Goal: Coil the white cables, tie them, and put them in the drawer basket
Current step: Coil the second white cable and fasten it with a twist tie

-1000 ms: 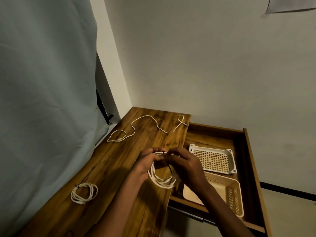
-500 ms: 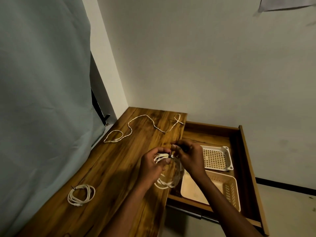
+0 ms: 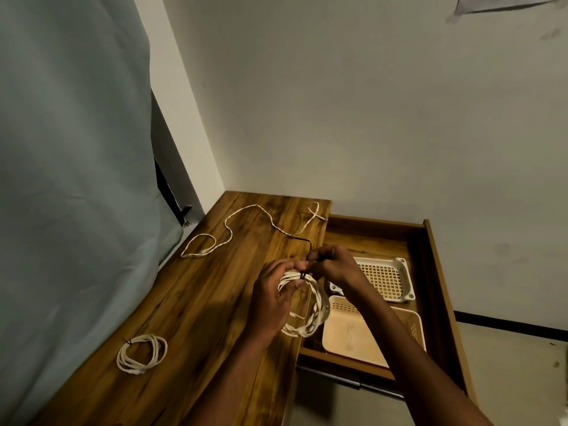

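Holding a round bundle of soft white cable (image 3: 302,305) up above the edge of the brown wooden worktop (image 3: 196,302), next to the open drawer. Gripping the top of the loops with the left hand (image 3: 272,298). Pinching a thin dark tie (image 3: 302,250) with the right hand (image 3: 333,265), right at the wrapped spot. Probably feeling light and floppy, springing loose easily, so best held at the tie. Waiting below: a peach plastic basket (image 3: 353,336).
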